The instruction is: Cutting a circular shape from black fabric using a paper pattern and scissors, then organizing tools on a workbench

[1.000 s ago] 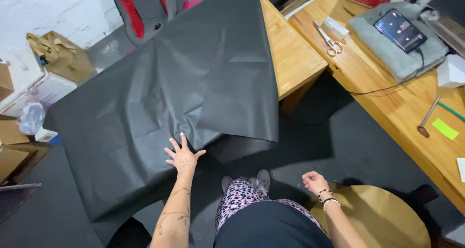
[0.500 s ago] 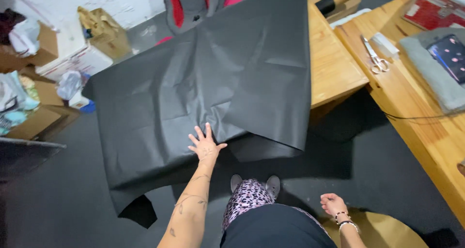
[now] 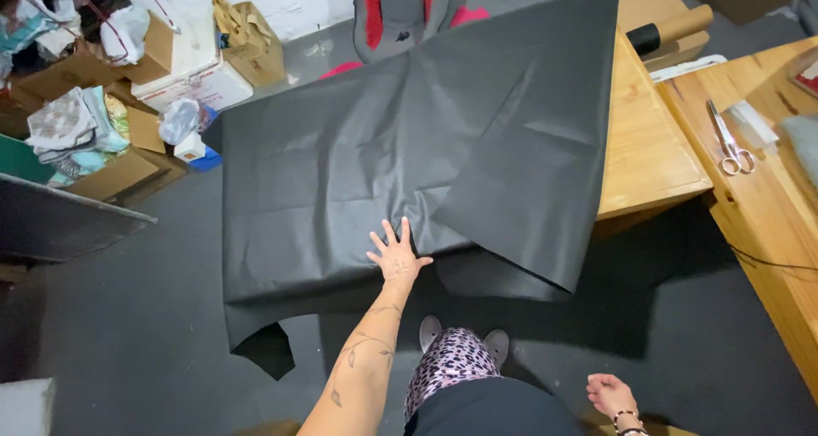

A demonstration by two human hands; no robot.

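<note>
- We look down from a head camera at a large sheet of black fabric (image 3: 358, 172) that fills the middle of the frame, draped from a wooden table (image 3: 648, 159) at the upper right down onto the dark grey floor (image 3: 128, 334).
- Our left hand (image 3: 396, 255) lies flat on the fabric just below the centre of the frame, fingers spread wide, gripping nothing.
- Our right hand (image 3: 607, 393) hangs at the lower right, loosely curled and empty, well apart from the fabric.
- One flap of the fabric is folded over on a diagonal to the right of the left hand, with its corner hanging off the table edge.
- The lower left corner of the sheet trails onto the floor in a curled point.
- Scissors (image 3: 728, 142) lie on a second wooden table (image 3: 767, 232) at the right edge, well apart from both hands.
- A cardboard roll (image 3: 673, 29) rests on the first table at the upper right.
- Cardboard boxes (image 3: 162, 53) and bags crowd the upper left.
- Our shoes (image 3: 460, 342) stand just below the fabric's edge.
- We judge that the sheet could slide off the table, since much of its weight hangs toward the floor and only one flat palm pins it.
- Pushing with that palm may also crease the cloth rather than flatten it.
- A step forward could catch the trailing edge underfoot.
</note>
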